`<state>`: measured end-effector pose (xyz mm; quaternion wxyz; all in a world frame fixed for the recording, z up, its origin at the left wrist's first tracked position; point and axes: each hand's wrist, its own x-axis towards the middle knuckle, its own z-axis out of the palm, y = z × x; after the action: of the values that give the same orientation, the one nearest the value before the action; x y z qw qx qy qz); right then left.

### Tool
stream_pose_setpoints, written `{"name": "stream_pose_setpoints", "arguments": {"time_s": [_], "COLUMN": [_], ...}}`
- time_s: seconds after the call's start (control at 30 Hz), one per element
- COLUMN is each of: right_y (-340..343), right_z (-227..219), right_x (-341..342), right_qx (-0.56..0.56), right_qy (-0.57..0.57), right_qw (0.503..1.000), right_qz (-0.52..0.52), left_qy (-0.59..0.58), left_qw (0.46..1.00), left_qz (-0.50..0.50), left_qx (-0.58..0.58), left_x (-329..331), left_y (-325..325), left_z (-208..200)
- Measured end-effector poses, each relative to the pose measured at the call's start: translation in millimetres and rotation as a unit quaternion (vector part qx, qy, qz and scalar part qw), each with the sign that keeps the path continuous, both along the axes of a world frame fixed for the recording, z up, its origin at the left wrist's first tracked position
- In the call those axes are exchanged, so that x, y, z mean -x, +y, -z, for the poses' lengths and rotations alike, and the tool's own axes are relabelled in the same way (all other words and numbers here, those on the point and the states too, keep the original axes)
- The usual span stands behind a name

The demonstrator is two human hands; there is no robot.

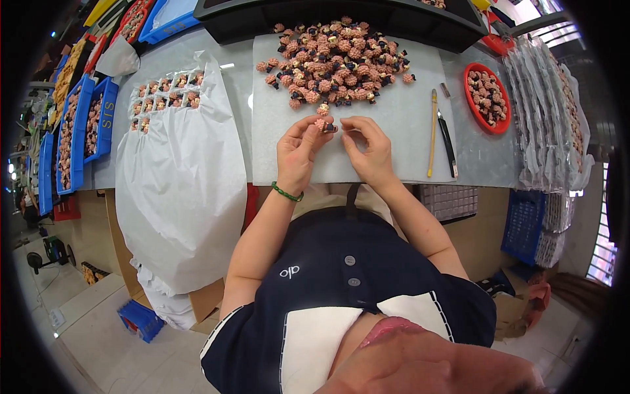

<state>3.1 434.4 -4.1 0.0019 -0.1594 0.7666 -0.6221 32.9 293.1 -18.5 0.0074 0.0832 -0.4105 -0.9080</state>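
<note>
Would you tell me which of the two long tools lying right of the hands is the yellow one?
The yellow tool is the left one, nearer the right hand; the black tool lies just beyond it, toward the red dish.

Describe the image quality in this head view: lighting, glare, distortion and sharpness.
Head view: even overhead light, soft shadows; a small glare streak on the grey table. Fisheye bends the table edge and darkens the corners. The left hand, right hand and pile of pink pieces are sharp; the rim is smeared, and the window at right is blown out.

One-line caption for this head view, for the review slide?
Left hand and right hand pinch a small pink figurine above a white mat, near a heap of figurines.
</note>
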Motion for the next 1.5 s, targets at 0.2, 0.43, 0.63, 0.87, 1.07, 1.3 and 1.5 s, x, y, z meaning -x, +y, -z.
{"name": "stream_pose_setpoints", "arguments": {"time_s": [0.2, 0.43, 0.63, 0.87, 1.07, 1.3, 1.5], "right_y": [-3.2, -15.8, -5.2, 4.7, 10.0, 6.3, 8.3], "right_z": [-19.1, -24.0, -33.0, -14.0, -10.9, -17.0, -0.3], "right_x": [40.3, 40.5, 17.2, 14.7, 8.7, -2.8, -9.5], "right_qx": [-0.272, -0.406, -0.228, -0.225, -0.232, -0.078, 0.171], "right_qy": [0.297, 0.242, 0.109, 0.200, 0.194, 0.125, -0.076], "right_qw": [0.915, 0.881, 0.968, 0.953, 0.952, 0.989, 0.982], "right_qz": [0.014, 0.025, 0.013, -0.019, -0.040, 0.013, 0.013], "left_qy": [-0.018, -0.030, -0.033, -0.034, -0.023, -0.028, -0.030], "left_qw": [0.998, 0.997, 0.999, 0.998, 0.996, 0.991, 0.994], "left_qz": [0.002, 0.004, 0.028, 0.020, 0.016, 0.032, 0.038], "left_qx": [-0.065, -0.066, 0.012, 0.051, 0.080, 0.130, 0.093], "left_x": [-1.5, -5.7, -5.3, -2.1, -2.8, -2.5, -1.2], "left_y": [-0.9, -0.8, -2.2, 1.8, 6.1, 10.1, 8.0], "left_z": [-8.7, -8.6, -7.2, -0.3, 2.0, -2.7, -3.9]}}
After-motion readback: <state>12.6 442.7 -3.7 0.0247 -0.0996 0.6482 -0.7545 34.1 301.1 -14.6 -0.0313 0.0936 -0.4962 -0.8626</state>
